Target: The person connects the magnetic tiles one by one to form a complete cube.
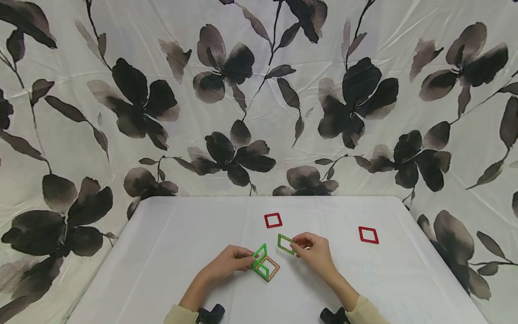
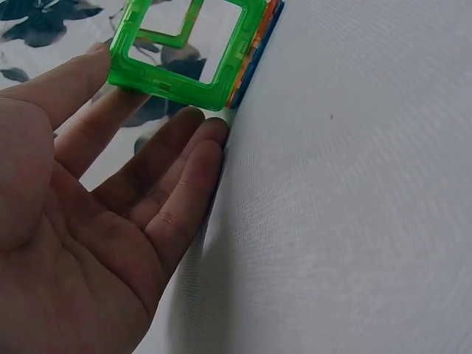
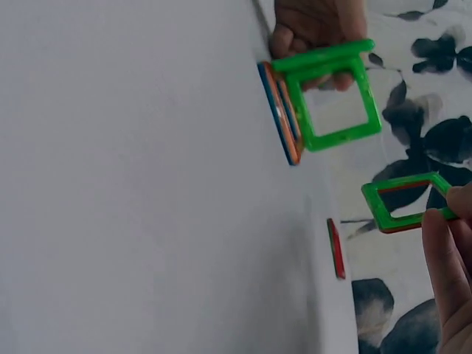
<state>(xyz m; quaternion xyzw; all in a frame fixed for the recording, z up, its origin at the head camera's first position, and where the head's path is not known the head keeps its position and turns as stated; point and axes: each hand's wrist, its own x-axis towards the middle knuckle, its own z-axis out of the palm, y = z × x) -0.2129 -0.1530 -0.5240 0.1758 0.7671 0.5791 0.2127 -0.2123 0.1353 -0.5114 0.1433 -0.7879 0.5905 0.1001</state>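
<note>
My left hand [image 1: 228, 263] pinches a green square magnetic tile [image 2: 177, 90] near one corner, thumb and forefinger at its edge, other fingers low by the table. It stands upright on an orange tile [image 1: 274, 273] lying flat, with a blue layer [image 3: 274, 110] below the orange. A second green tile [image 1: 265, 250] meets the first along an edge, forming a corner. To the right, my right hand [image 1: 313, 252] holds another green square tile [image 3: 377, 210] by one side, between thumb and fingers. That tile is raised above the table, a short gap from the green pair.
One red square tile [image 1: 265, 221] lies flat on the white table [image 1: 162, 234], beyond the hands. Another red tile [image 1: 370, 242] lies farther right. A flower-printed cloth [image 1: 283, 121] hangs behind the table's far edge.
</note>
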